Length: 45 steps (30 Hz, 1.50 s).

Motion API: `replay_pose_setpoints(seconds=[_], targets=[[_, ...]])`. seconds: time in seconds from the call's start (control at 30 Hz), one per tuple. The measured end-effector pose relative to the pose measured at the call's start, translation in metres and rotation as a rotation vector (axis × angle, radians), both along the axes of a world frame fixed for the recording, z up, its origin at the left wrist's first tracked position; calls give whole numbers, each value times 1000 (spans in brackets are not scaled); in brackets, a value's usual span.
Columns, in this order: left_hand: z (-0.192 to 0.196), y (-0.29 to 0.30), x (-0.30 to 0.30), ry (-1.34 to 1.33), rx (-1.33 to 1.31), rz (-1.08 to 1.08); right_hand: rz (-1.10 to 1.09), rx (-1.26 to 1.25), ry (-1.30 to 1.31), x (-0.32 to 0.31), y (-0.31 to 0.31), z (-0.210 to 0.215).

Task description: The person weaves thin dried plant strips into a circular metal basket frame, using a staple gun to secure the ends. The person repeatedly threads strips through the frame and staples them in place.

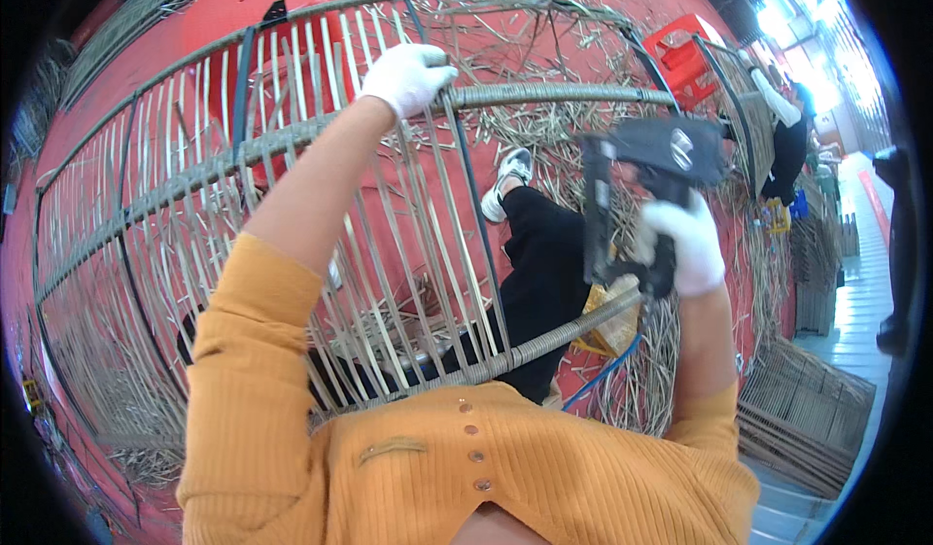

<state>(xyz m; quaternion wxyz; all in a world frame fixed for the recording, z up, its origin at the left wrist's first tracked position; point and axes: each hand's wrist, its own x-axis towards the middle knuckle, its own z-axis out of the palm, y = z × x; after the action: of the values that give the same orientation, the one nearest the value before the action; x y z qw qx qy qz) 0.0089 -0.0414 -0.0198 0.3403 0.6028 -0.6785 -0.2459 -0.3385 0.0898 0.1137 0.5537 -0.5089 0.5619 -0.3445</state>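
Note:
My left hand (406, 80), in a white glove, is closed at the wrapped middle rail of a large wicker frame (292, 139); its fingertips are partly hidden. Pale upright strips and dark bars cross the frame, which lies over my lap. On the right side of the frame, part of the middle rail (559, 95) carries no strips. My right hand (690, 244), also gloved in white, grips a black pneumatic nail gun (671, 151) by its handle. The tool is held up above the near rail (573, 328), apart from the frame. It is slightly blurred.
Loose cane strips (544, 156) litter the red floor. A red plastic stool (685, 59) stands beyond the frame. A blue hose (604, 375) runs below the nail gun. Stacked slatted panels (807, 409) lie at right. Another person (782, 137) is at the far right.

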Motion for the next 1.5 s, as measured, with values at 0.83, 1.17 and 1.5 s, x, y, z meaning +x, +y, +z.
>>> replay_pose_setpoints(seconds=[0.83,1.17,1.5], targets=[[7,1,-2,-152,76,14,498,164,414,122,-116,9],[0,5,0,-141,-113,65,-389,52,30,-107,108,24],[-3,26,-1,-256,-326,165,-606,210,853,-268,155,-228]])
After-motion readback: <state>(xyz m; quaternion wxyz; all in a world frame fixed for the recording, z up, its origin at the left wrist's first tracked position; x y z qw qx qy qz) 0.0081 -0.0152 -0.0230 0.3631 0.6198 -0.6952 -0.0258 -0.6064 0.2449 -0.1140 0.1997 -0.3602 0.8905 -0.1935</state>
